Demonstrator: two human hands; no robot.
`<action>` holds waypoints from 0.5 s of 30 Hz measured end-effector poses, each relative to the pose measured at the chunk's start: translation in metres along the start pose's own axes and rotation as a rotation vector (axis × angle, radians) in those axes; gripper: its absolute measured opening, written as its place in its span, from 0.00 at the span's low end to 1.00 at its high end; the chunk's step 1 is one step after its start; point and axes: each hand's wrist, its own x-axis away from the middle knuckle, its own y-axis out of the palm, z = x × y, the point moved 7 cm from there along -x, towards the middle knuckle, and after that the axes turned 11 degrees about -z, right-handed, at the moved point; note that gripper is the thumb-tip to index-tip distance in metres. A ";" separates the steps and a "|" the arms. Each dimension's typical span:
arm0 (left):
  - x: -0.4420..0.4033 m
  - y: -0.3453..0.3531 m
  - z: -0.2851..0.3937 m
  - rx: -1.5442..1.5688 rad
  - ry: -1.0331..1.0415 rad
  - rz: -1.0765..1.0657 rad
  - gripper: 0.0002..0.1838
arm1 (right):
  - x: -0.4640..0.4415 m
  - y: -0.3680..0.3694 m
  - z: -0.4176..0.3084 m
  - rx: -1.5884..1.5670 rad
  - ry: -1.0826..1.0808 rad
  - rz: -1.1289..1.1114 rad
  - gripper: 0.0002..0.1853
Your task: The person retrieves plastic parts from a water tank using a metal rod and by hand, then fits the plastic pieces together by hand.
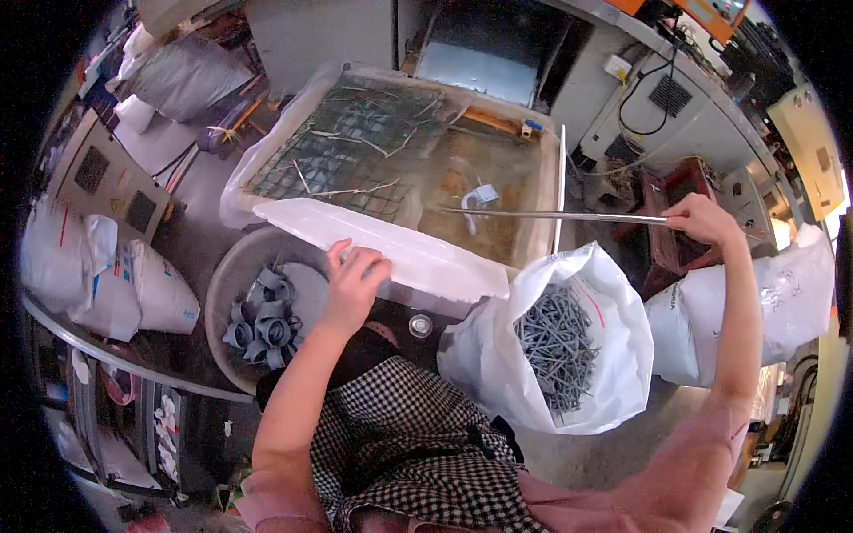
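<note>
My right hand (702,219) is closed around one end of a long thin metal rod (577,216). The rod reaches left over a water-filled tank (552,164), and its far tip is near a small white-grey piece (482,194) in the murky water. Whether the tip touches that piece, I cannot tell. My left hand (357,275) rests on a long white board (426,256) along the tank's front edge, fingers bent and a little apart, holding nothing visible. Green netting (342,147) with thin pale strips on it covers the tank's left part.
In front of the tank stands a white sack (626,386) full of thin grey sticks (558,346). A round tub (219,311) with grey curved pieces (269,322) is at the left. Filled sacks (164,289) lie farther left, more (782,275) at the right. A dark red crate (657,235) stands behind.
</note>
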 end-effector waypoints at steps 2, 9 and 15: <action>-0.001 0.002 0.003 -0.024 -0.003 -0.025 0.07 | 0.017 -0.004 0.013 -0.002 0.000 0.040 0.13; 0.004 0.002 0.007 -0.033 -0.002 -0.028 0.07 | 0.048 0.005 0.036 -0.174 0.106 -0.048 0.09; 0.005 -0.002 0.009 -0.063 -0.008 -0.027 0.05 | 0.050 0.007 0.072 -0.129 0.143 -0.018 0.10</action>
